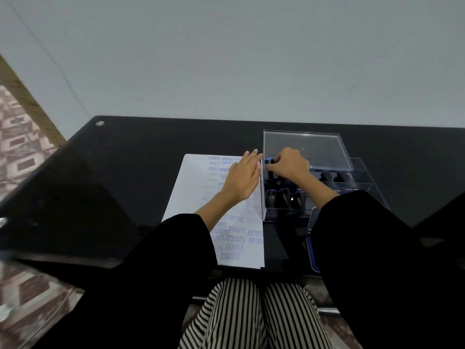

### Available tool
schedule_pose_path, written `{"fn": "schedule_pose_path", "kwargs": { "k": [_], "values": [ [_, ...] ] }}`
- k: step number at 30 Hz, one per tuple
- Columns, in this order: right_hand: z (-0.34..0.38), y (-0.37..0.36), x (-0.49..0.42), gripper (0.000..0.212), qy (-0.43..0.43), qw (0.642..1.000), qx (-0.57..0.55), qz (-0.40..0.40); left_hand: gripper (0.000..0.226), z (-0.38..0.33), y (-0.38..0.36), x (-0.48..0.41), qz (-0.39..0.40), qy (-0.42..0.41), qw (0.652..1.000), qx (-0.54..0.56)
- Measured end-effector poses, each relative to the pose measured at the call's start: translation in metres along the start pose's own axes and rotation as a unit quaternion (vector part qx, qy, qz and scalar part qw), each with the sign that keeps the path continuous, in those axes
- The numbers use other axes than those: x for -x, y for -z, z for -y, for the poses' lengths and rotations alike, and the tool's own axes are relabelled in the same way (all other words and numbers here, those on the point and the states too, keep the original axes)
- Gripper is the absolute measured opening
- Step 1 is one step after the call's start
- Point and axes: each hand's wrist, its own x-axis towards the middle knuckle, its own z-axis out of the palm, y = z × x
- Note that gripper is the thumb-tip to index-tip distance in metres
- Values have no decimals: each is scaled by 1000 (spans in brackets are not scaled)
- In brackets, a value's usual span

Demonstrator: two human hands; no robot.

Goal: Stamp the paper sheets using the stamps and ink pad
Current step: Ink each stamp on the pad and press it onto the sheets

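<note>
Left hand [241, 178] lies flat, fingers straight, on the paper [191, 190]. Right hand [289, 164] pinches a stamp [269, 162] inside the clear box [324, 151] just beside it. Ink pad [311, 248] sits under the right sleeve. Top sheet is already crowded with blue prints, so probably well along.

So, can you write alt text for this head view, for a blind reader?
A person's right hand grips a dark stamp inside a clear box of stamps, while the left hand lies flat on a paper sheet covered in blue marks, on a black table.
</note>
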Motion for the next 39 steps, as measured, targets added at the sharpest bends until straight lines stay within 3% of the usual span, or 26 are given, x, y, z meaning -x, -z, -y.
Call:
{"fn": "schedule_pose_path", "kwargs": {
  "k": [14, 19, 30, 39],
  "values": [
    [-26, 61, 67, 26, -3, 968, -219, -121, 42, -35, 6, 79, -18, -46, 999, -12],
    [-48, 74, 109, 36, -7, 969, -206, -138, 42, -41, -10, 112, -2, -53, 998, -16],
    [-82, 61, 174, 35, -35, 976, -172, -129, 43, -67, -25, 146, -20, -80, 996, -24],
    [-111, 38, 195, 33, -74, 981, -139, -110, 51, -77, -54, 162, 44, -78, 994, -56]
  ]
}}
